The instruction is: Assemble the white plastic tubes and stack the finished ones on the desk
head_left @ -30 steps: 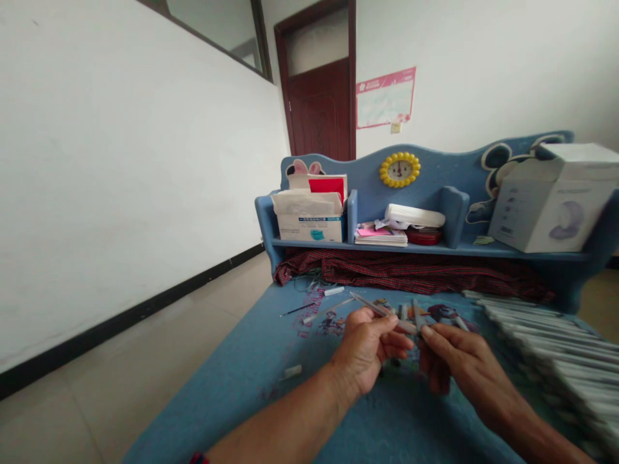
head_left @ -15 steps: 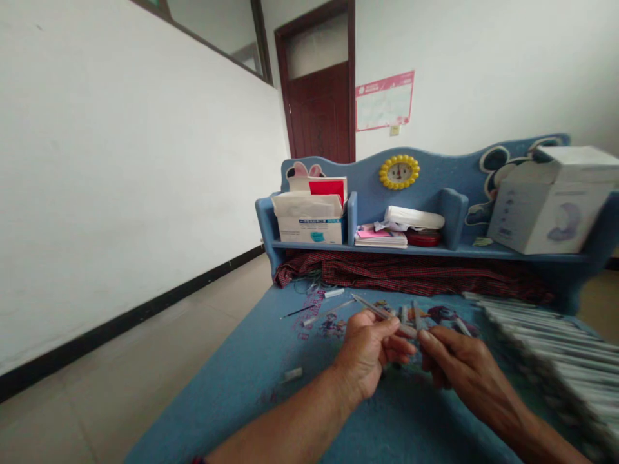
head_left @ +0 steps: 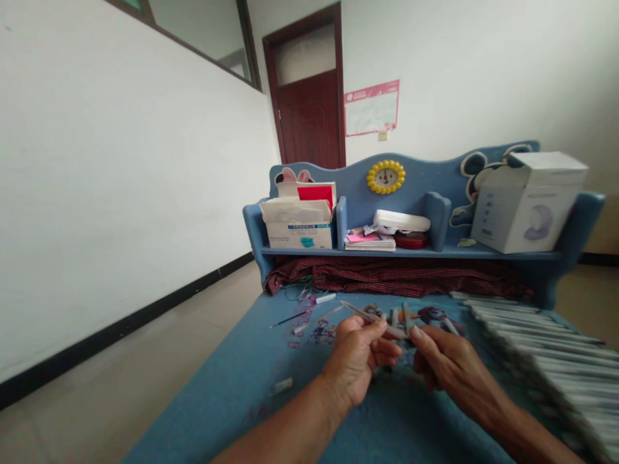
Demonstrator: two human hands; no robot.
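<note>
My left hand (head_left: 355,354) is closed around a clear pen barrel (head_left: 358,312), its narrow end pointing up and left. Close beside it, my right hand (head_left: 442,354) pinches a short greyish pen part (head_left: 406,314); whether it is a cap cannot be made out. The two hands almost meet over the blue table (head_left: 232,393). Beyond them lie a thin dark pen refill (head_left: 289,319), a clear tube (head_left: 319,318) and a small white piece (head_left: 325,298). A short clear piece (head_left: 281,386) rests left of my left forearm.
Many white pens (head_left: 546,348) lie in a row at the right. Behind, a blue shelf (head_left: 309,252) carries a mask box (head_left: 300,235), papers (head_left: 370,245) and a white carton (head_left: 527,206). Checked cloth (head_left: 387,276) is bunched beneath it.
The whole view has shifted slightly, so the scene sits further left and a little lower. Both hands keep the same hold and nearly the same pose.
</note>
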